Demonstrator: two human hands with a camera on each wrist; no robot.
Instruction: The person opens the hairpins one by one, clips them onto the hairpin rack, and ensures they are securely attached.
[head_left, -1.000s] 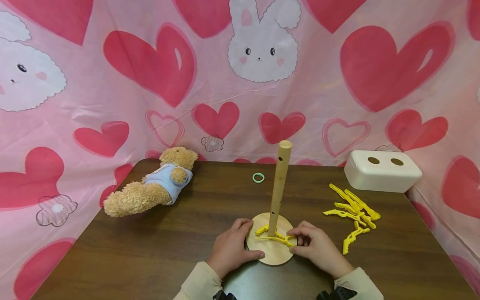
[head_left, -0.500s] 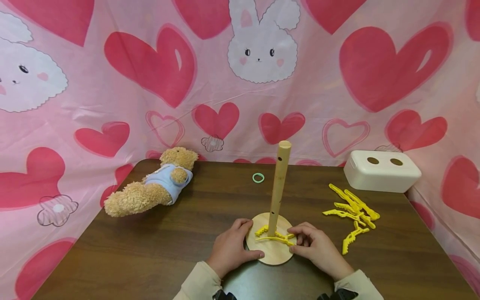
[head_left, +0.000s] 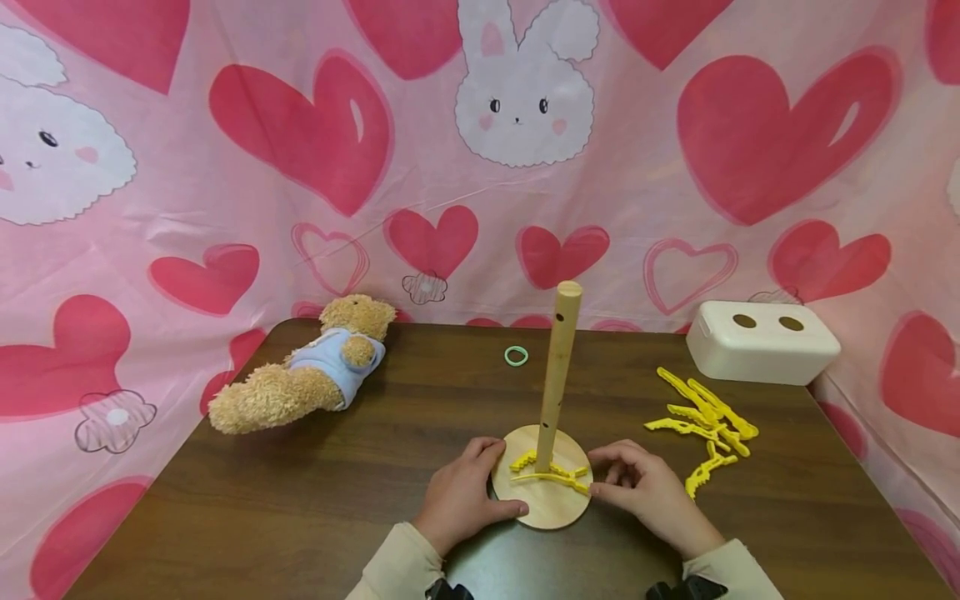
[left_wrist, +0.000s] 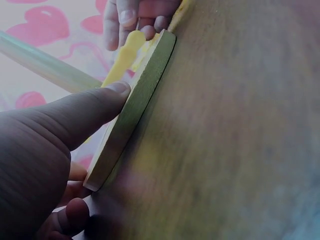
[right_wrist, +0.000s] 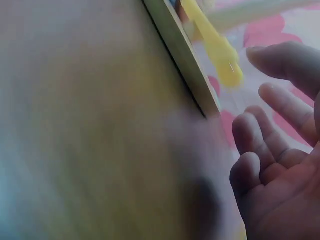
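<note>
A wooden stand has a round base (head_left: pixel 551 512) and an upright post (head_left: pixel 558 367) with small holes. Low on the post, just above the base, is a yellow alligator hair clip (head_left: pixel 553 478); its toothed arm passes behind the post and its smooth arm in front. My left hand (head_left: pixel 459 500) grips the base's left side, the thumb (left_wrist: pixel 100 105) pressed at the rim and fingers round the edge. At the base's right side, my right hand (head_left: pixel 648 492) has thumb and forefinger spread beside the clip's handle end (right_wrist: pixel 227 62), with nothing between them.
Several more yellow hair clips (head_left: pixel 701 421) lie in a loose pile to the right. Behind them sits a white box (head_left: pixel 765 350) with two round holes. A green ring (head_left: pixel 516 356) lies behind the post, and a teddy bear (head_left: pixel 330 362) in a blue top lies at left.
My right hand has let go of the clip's handles and drawn a little to the right. The clip stays at the post; my left hand has not moved.
</note>
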